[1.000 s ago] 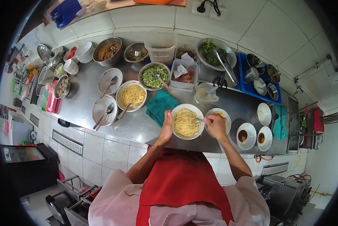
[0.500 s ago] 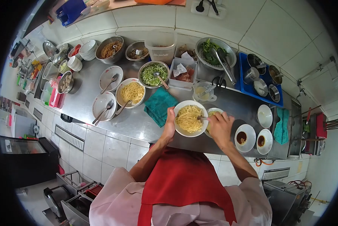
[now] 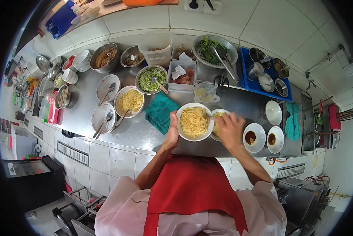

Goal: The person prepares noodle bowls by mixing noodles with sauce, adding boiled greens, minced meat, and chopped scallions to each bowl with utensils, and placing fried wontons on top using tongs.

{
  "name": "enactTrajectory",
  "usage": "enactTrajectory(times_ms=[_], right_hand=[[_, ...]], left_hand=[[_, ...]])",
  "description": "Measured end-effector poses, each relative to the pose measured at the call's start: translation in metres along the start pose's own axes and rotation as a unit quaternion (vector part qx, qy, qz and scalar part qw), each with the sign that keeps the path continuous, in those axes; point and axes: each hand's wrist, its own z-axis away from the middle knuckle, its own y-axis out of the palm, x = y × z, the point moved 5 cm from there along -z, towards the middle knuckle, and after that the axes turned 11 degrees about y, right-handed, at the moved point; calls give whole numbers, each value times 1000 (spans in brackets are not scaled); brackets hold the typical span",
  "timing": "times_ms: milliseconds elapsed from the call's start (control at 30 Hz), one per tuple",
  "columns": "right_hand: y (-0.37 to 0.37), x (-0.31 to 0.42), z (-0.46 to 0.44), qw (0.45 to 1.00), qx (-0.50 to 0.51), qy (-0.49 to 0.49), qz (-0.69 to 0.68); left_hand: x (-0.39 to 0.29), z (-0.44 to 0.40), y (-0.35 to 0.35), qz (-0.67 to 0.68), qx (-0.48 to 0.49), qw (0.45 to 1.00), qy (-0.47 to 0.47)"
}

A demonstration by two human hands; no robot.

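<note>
My left hand (image 3: 173, 133) is closed on the left rim of a white bowl (image 3: 180, 129) of yellow noodles (image 3: 195, 121), held up over the counter's front edge. In my right hand (image 3: 230, 131) is a metal utensil (image 3: 210, 116) whose tip reaches the noodles at the bowl's right side. Whether it is a fork or a spoon I cannot tell. Partly hidden behind that hand stands a second bowl with yellow food (image 3: 217, 122). To its right are two white bowls with dark sauce (image 3: 250, 137) (image 3: 272, 139). A green cloth (image 3: 162, 113) lies left of the held bowl.
Left on the steel counter (image 3: 80, 106) stand a noodle bowl (image 3: 130, 101) and two plates with spoons (image 3: 105, 89). Chopped greens (image 3: 151, 80), a measuring jug (image 3: 204, 93), a colander with tongs (image 3: 228, 67) and a blue tray (image 3: 243, 76) line the back. A white bowl (image 3: 273, 113) sits right.
The view has shifted slightly. My right hand has drawn the utensil a little up toward the bowl's right rim. My left hand keeps its hold on the bowl.
</note>
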Motion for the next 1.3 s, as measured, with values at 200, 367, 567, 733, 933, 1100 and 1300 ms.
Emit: enactTrajectory(times_ms=[200,367,567,733,933,1100,1300], right_hand=[[64,-43,4,897,304,215,-239],[-23,-41,-43,945,209,135,-210],[-74,3,-33,991,-67,-112,17],[61,-19,-11,965,197,82,-152],[43,-43,-35,882,293,202,-308],[-59,-18,-68,982,86,48,-163],[2,10,-41,994,62,-86,41]], left_hand=[[12,-3,-8,-35,8,999,-6],[-10,-7,5,-6,2,1000,-14],[-17,-10,10,12,-11,999,-36],[-12,-12,10,-49,1,999,-17],[-9,-12,3,-23,9,999,-25],[-15,-18,4,15,-9,999,-31],[-25,-15,0,-15,-23,999,-25]])
